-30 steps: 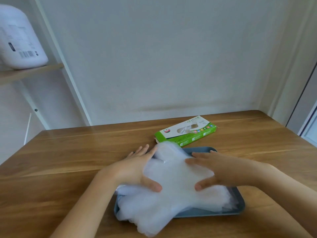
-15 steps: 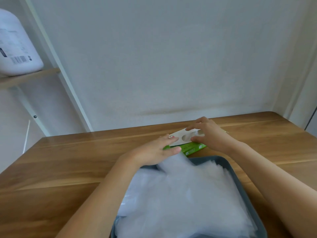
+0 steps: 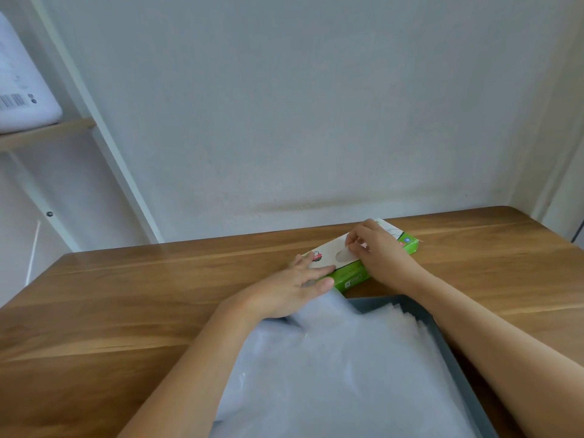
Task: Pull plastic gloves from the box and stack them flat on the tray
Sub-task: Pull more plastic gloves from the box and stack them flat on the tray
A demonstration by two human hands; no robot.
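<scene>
**Reaching for the next glove**

The box (image 3: pixel 350 275) lies on the surface (image 3: pixel 126 295) right of centre, just beyond the tray (image 3: pixel 442 336) and its pile of gloves (image 3: pixel 331 374). The left hand (image 3: pixel 297 286) rests straight fingers on the box's near end. The right hand (image 3: pixel 376 251) curls its fingers at the opening; whether they pinch a glove I cannot tell. Best pin the box and draw one glove out slowly. A second ago both hands pressed the pile.
</scene>
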